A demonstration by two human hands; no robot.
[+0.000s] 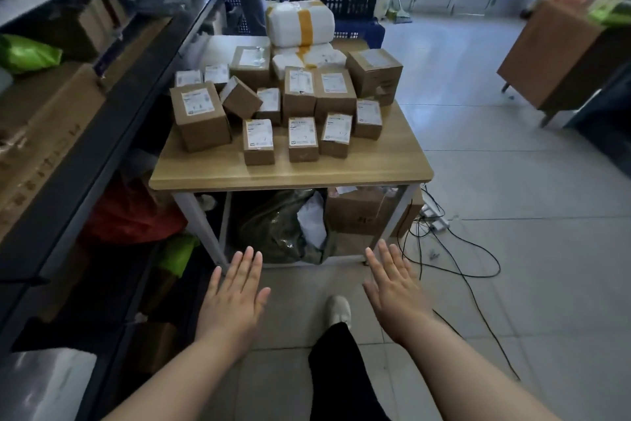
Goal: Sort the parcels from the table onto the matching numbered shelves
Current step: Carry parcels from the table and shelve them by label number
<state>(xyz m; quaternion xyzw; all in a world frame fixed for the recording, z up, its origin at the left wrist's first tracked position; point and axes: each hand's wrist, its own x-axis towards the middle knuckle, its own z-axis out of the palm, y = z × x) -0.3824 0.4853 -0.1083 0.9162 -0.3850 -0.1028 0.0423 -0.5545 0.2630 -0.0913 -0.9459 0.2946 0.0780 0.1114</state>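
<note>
We see brown cardboard parcels with white labels clustered on the wooden tabletop, two white taped bundles stacked behind them, dark shelves at left.

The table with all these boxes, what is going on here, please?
A person stands in front of the wooden table, with the left hand and the right hand held out flat and open, short of the table and holding nothing. The labelled cardboard parcels are piled on the table, with white taped bundles at the back. The shelves run along the left side. No parcel is picked up yet.
</note>
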